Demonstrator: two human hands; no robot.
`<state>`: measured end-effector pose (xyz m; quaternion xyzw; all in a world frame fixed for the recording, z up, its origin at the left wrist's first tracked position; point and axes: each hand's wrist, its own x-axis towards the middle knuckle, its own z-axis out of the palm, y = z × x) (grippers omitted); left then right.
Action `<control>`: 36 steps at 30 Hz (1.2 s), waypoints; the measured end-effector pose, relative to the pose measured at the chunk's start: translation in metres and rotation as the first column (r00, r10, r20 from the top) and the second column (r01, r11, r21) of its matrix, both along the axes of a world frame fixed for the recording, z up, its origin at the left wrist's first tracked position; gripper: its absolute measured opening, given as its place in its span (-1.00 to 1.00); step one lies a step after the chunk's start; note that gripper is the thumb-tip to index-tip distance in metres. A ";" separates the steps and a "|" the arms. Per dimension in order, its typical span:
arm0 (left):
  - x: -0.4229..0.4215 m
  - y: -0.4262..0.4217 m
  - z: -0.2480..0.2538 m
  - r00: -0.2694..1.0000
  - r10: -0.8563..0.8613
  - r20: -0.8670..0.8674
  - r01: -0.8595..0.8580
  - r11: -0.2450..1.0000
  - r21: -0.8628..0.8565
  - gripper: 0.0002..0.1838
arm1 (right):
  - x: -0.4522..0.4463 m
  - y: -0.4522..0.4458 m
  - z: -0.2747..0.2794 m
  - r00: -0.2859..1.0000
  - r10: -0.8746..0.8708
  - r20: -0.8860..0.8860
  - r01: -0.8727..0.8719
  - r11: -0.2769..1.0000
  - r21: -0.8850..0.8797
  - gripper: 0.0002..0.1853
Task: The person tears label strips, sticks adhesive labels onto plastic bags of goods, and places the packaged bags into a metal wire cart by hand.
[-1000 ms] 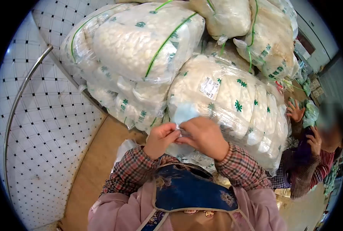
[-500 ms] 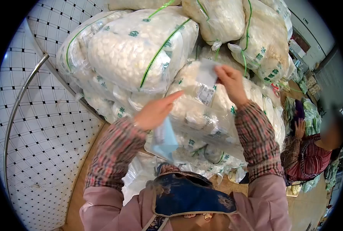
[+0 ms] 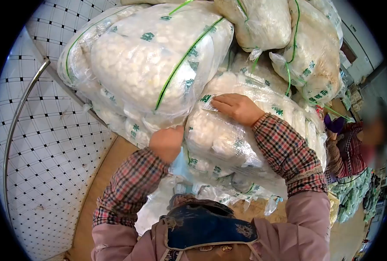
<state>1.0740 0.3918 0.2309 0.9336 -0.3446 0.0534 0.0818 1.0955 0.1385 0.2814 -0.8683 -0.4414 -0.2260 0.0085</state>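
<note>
My right hand lies on a clear plastic bag packed with pale, whitish pieces. Its fingers are stretched out over a small printed label at the bag's upper left, covering part of it. To the left, my left hand is closed, knuckles up, close to the bag's left side. Below that hand hangs a light blue sheet, mostly hidden by the hand and sleeve.
Bigger filled bags with green ties, including a large bag, are heaped behind. A curved metal rail runs along the tiled wall at left. At right, a person in a striped top is near green bundles.
My right hand has come down and left from holding a whitish label in the air to resting on the bag. My left hand has dropped lower, its pointing finger now curled in.
</note>
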 end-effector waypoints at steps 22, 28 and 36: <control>-0.080 0.017 0.021 0.548 -0.690 -0.473 -0.467 0.217 -0.857 -0.69 | -0.103 0.026 0.048 0.848 -0.281 -0.450 0.451 0.828 0.332 -0.39; -0.103 -0.048 0.033 0.513 -0.718 -0.471 -0.509 0.187 -0.840 -0.76 | -0.195 0.027 0.025 0.580 0.259 -0.773 0.684 0.361 0.634 -0.28; -0.144 -0.103 0.020 0.104 -0.793 -0.600 -0.546 0.458 -0.701 -0.76 | -0.242 -0.025 0.009 0.751 0.140 -0.645 0.652 0.002 0.759 -0.42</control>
